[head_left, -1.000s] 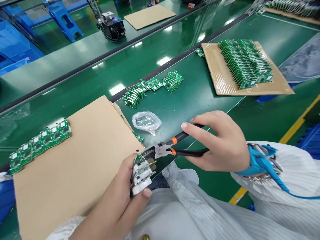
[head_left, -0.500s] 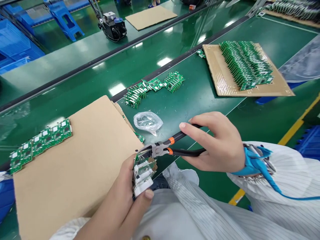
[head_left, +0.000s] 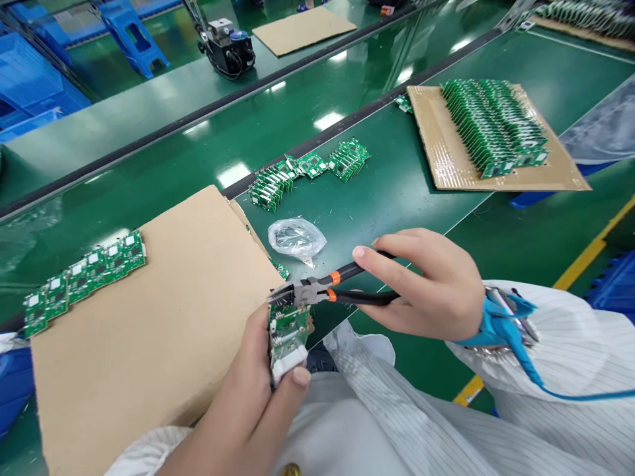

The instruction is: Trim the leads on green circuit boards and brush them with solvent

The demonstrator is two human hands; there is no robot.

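Observation:
Between the thumb and fingers of my left hand (head_left: pixel 253 380) is a green circuit board (head_left: pixel 290 330) with a white block-shaped connector at its near end. My right hand (head_left: pixel 426 284) is wrapped round the black handles of a pair of cutting pliers (head_left: pixel 312 291) with orange bands. The metal jaws lie across the far end of the held board, by thin component leads. Whether the jaws touch a lead, I cannot tell. The lower fingers of my right hand are partly hidden behind the handles.
A cardboard sheet (head_left: pixel 163 317) lies left, with joined circuit boards (head_left: pixel 84 274) along its far edge. Beyond the pliers sit a clear plastic bag (head_left: pixel 297 239) and loose boards (head_left: pixel 270 188). Rows of boards (head_left: pixel 491 125) stand on cardboard (head_left: pixel 446 165) at right. A blue wrist strap (head_left: pixel 501 324) trails a cord.
The plier jaws have moved slightly left over the end of the board. The board in my left hand has tilted, showing more of its green face.

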